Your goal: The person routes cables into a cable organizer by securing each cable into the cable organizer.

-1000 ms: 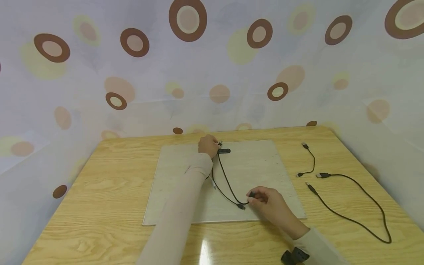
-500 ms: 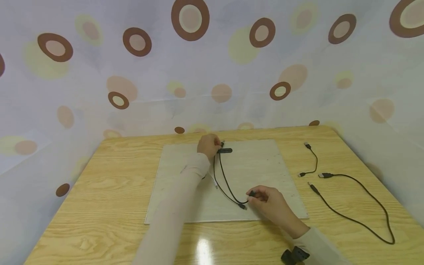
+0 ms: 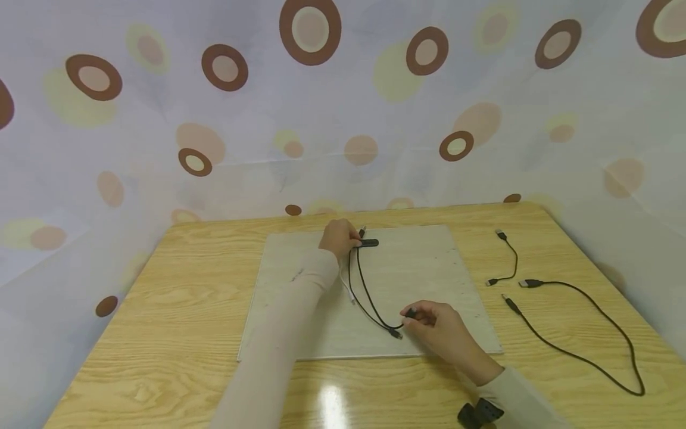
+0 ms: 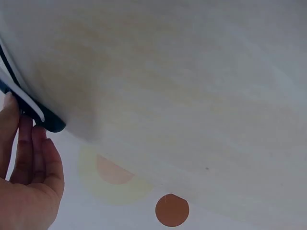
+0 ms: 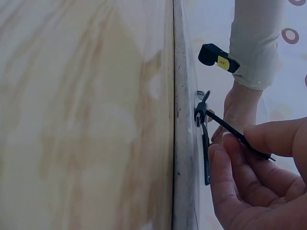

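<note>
My left hand point(image 3: 339, 238) is at the far side of the pale board point(image 3: 429, 286). Its thumb and fingers pinch a black round-ended strip point(image 4: 55, 125), with a white cable point(image 4: 31, 103) lying across it in the left wrist view. From the strip a black USB cable point(image 3: 364, 286) loops toward the near side. One plug point(image 3: 362, 231) sticks out beyond the strip, and another plug point(image 3: 395, 334) rests on the board. My right hand point(image 3: 442, 330) pinches the black cable's end point(image 5: 244, 140) between thumb and fingers, over the board's near right part.
Right of the board, a short black cable point(image 3: 516, 259) and a longer black cable point(image 3: 600, 310) lie on the wooden table point(image 3: 177, 298). A circle-patterned cloth point(image 3: 321, 119) hangs behind. Wrist-worn camera gear point(image 3: 479, 412) sits by the right cuff.
My left fingers have shifted slightly from the far plug down to the black strip, and the white cable's end shows more clearly. The right hand holds its place. The head view drifts slightly.
</note>
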A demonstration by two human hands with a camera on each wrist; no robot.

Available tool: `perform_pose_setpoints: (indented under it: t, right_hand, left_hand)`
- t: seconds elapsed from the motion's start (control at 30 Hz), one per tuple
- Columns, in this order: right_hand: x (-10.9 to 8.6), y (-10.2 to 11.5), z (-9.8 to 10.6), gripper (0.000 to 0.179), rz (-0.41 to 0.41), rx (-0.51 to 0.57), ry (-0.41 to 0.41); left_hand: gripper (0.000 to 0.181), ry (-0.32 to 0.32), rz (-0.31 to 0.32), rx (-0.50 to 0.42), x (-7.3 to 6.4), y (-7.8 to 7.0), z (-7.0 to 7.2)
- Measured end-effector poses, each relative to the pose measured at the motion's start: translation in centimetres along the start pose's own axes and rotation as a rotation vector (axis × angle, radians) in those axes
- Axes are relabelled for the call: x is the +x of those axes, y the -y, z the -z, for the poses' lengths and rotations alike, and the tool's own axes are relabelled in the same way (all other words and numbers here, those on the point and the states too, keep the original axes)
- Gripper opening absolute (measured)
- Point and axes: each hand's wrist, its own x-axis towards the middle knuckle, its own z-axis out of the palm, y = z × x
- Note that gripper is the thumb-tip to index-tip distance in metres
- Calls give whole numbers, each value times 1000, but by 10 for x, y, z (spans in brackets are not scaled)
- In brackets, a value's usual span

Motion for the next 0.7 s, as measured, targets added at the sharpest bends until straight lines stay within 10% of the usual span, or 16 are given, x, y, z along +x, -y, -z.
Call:
perform_pose_setpoints:
  t: [0.7]
  right_hand:
    - [5, 2, -1, 13, -21, 0, 27]
  left_hand:
    - [20, -76, -54, 130, 1, 6, -16]
